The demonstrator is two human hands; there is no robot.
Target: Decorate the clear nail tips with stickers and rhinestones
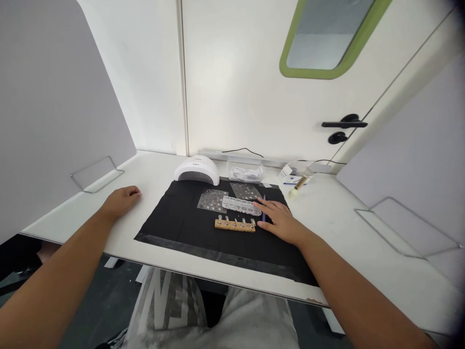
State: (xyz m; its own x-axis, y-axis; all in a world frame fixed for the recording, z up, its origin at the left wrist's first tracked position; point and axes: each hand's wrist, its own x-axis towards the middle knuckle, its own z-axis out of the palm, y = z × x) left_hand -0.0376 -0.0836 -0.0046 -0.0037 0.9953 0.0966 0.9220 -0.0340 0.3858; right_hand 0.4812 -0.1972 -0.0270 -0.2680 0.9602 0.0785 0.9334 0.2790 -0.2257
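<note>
My right hand (278, 220) lies with spread fingers over the right part of the black mat (181, 218). Its fingertips are at the right end of a clear compartment box (241, 205), and a blue stick (264, 215) shows between the fingers. My left hand (121, 201) rests on the white table left of the mat, fingers curled together; whether anything is inside is hidden. A wooden strip (234, 226) with several nail-tip holders stands in front of the box. Clear bags with small pieces (212, 200) (245, 190) lie behind and left of the box.
A white nail lamp (196, 169) stands at the mat's back left. Behind the mat sits a clear tray (246, 172) with white packets. A small white box (290, 177) and a gold-handled brush (301, 183) are at the back right. Wire stands (97, 174) (407, 228) flank the table.
</note>
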